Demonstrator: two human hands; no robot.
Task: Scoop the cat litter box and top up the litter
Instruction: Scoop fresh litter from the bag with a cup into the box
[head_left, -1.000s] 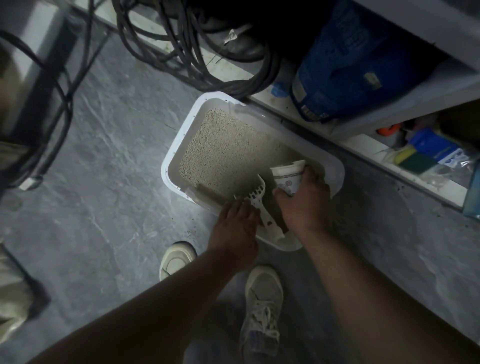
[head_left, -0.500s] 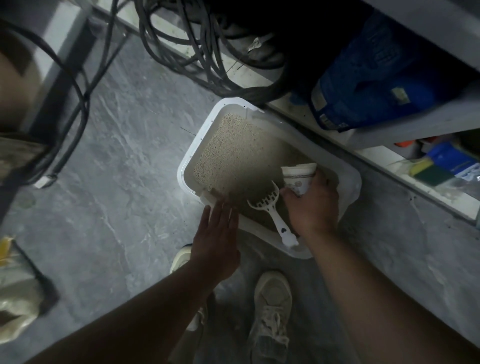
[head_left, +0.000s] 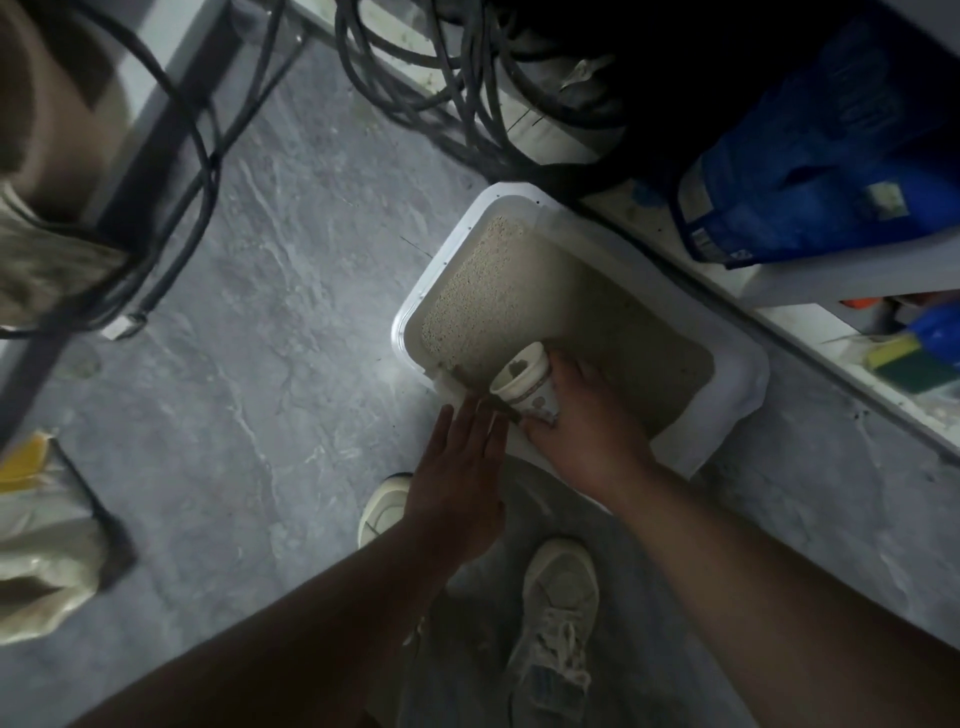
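A white litter box (head_left: 737, 384) filled with pale granular litter (head_left: 524, 291) sits on the grey floor against a low shelf. My right hand (head_left: 582, 421) grips a paper cup (head_left: 522, 379), tipped on its side with its mouth toward the box's near-left corner. My left hand (head_left: 457, 467) lies flat with straight fingers, fingertips at the box's near rim beside the cup. The white scoop is hidden in this frame.
A blue bag (head_left: 810, 156) lies on the shelf behind the box. Thick black cables (head_left: 467, 104) coil at the back. Sponges and bottles (head_left: 904, 358) crowd the lower shelf at right. A pale bag (head_left: 41, 540) slumps at left. My shoes (head_left: 561, 597) stand just below the box.
My right hand has swung the cup left and tipped it toward the near-left corner. The scoop, earlier lying in the box, is no longer visible. My left hand stayed at the rim.
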